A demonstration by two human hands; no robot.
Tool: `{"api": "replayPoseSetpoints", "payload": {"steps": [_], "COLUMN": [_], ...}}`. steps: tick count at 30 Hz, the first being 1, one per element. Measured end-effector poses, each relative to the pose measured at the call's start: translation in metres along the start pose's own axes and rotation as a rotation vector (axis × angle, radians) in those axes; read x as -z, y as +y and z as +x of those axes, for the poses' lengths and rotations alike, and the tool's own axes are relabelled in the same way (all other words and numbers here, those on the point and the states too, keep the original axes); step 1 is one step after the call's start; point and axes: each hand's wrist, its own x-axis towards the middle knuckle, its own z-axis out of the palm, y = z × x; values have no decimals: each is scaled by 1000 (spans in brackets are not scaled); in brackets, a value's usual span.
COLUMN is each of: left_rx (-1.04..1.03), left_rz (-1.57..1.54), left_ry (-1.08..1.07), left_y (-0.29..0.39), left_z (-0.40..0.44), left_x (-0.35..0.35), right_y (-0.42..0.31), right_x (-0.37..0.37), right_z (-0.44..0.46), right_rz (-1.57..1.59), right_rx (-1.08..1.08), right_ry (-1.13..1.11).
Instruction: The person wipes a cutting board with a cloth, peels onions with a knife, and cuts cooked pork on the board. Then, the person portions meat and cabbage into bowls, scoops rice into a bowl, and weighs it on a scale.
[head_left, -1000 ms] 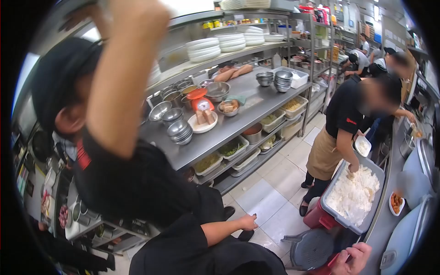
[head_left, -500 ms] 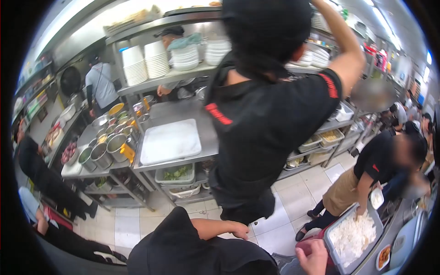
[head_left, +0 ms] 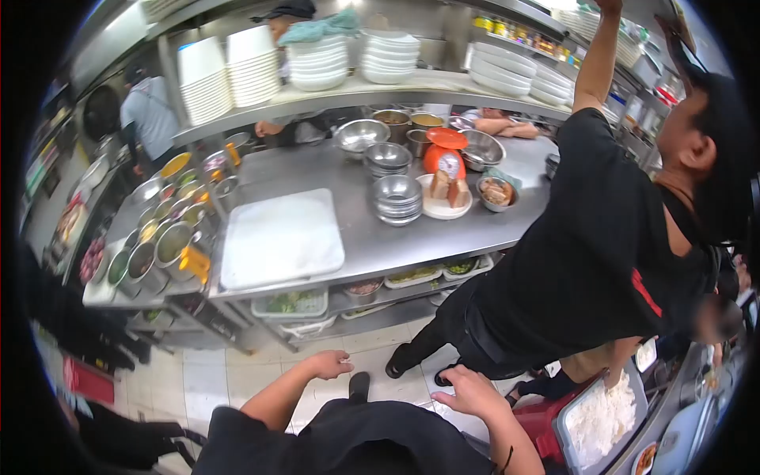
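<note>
My left hand (head_left: 328, 364) hangs in the air over the tiled floor, fingers loosely extended and nothing in it. My right hand (head_left: 471, 389) is also in the air, its fingers apart and holding nothing; a tub of white rice (head_left: 564, 431) stands to its right. Ahead of both hands is a steel worktable (head_left: 348, 237) with a white cutting board (head_left: 283, 237) on it. Farther along it are stacked metal bowls (head_left: 397, 199), an orange scale (head_left: 445, 154), a white plate (head_left: 447, 210) with brown-edged chunks and a metal bowl of food (head_left: 497, 192).
A person in black (head_left: 609, 237) stands close on the right, arms raised to a tray-like thing overhead. Shelves hold stacked white bowls (head_left: 204, 83) and white plates (head_left: 318, 63). Metal pots (head_left: 172, 241) crowd the left counter. Another person's hand reaches into the rice.
The person in black has moved from in front of me to the right, uncovering the worktable's bowls and scale. My view has shifted, and both my hands now show more fully.
</note>
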Motion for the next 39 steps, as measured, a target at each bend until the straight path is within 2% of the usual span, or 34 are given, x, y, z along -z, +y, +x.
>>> {"api": "replayPoseSetpoints", "payload": {"steps": [1,7,11,14,18,21,22,24,25,26,27,29,30,32,35,37,39], "left_rx": [73,-82,-104,-57,-13,68,86,133,168,203,245,316,345,460,730,841,820], "left_rz": [-147,-298,-181,-267,-269,-273,-260,-242,-233,-226,-240,-239,-220,-137,172,382,617], "left_ry": [-44,49,76,200,280,328,342,423,487,551,580,652,695,806,1010,996,978], "left_y": [18,43,61,73,81,89,84,68,60,53,51,42,34,6,-33,-72,-126], "left_z": [-13,8,18,26,38,25,23,14,12,7,1,-11,-16,-20,-29,-37,-40], "left_x": [25,127,191,222,233,233,233,231,229,227,226,225,226,232,252,268,275], "right_y": [-1,24,57,74,127,158,169,165,156,188,182,183,174,183,169,174,176], "right_x": [9,59,84,115,156,188,196,216,230,211,211,217,217,203,200,201,214], "right_z": [19,131,205,264,357,434,459,503,524,556,565,578,582,584,569,567,559], "right_rz": [-17,-1,-7,-12,-127,-230,-320,-417,-434,-508,-507,-490,-493,-571,-599,-536,-451], "right_rx": [-15,-145,-158,-172,-167,-67,-66,-76,-84,-40,-74,2,-69,64,104,84,174], "right_ry": [-19,-58,186,319,449,523,480,252,60,160,134,-22,-116,19,146,224,508]}}
